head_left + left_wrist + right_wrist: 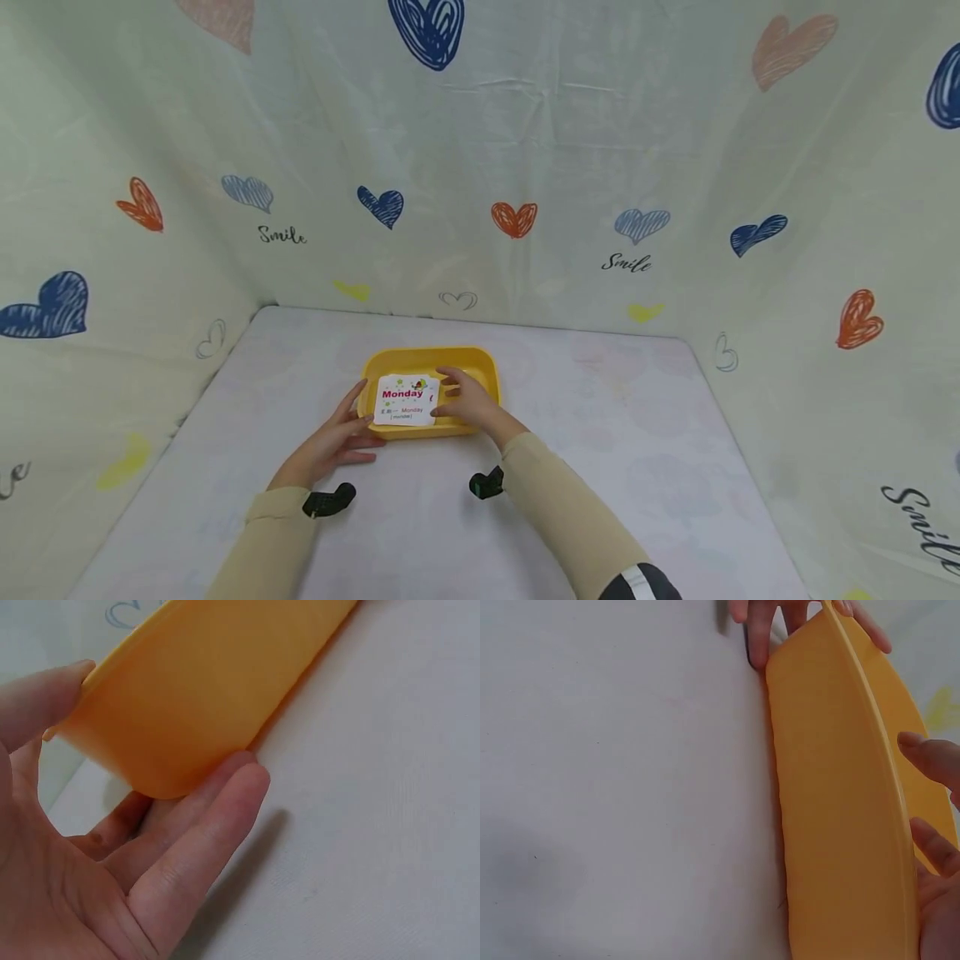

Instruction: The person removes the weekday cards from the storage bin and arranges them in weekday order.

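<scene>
Yellow tray [408, 361] on white tabletop [420, 525]: I observe its left end gripped by the left hand [330, 440], thumb at the rim, fingers against the underside edge. It contains a printed "Monday" card [406, 401]. The right hand [474, 403] is over the tray, thumb and fingers parted, beside the card; contact I cannot confirm.

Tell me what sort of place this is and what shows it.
Probably a small curtained-off indoor work booth: a heart-printed curtain hangs behind and on both sides of a pale table, where a yellow tray sits.
</scene>
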A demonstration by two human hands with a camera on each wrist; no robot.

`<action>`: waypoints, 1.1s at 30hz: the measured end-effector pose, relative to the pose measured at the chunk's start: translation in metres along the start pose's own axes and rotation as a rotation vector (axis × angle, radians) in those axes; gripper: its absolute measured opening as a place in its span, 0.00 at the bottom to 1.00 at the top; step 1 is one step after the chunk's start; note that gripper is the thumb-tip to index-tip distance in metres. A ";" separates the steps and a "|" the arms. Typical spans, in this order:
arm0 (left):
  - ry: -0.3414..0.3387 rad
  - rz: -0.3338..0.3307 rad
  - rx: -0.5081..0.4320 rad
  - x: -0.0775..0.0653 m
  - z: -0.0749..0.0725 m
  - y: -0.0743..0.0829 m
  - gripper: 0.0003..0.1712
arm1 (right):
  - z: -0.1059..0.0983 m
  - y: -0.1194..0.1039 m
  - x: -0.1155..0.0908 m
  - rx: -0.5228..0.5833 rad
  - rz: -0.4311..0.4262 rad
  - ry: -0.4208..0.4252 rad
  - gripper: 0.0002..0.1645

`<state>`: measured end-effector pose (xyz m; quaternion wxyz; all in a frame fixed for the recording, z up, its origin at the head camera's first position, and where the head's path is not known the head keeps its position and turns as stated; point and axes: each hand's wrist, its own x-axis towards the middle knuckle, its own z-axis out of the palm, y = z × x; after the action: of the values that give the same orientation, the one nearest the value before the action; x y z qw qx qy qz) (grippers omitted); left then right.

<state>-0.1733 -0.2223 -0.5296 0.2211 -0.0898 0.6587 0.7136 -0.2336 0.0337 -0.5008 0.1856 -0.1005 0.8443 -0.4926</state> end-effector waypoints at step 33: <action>0.005 0.024 0.011 0.005 0.000 -0.012 0.47 | 0.008 -0.002 0.044 -0.250 0.148 -0.142 0.40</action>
<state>-0.1723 -0.2212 -0.5428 0.2113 -0.0825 0.6642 0.7123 -0.2706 0.0110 -0.5120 0.2666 -0.0948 0.8889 -0.3602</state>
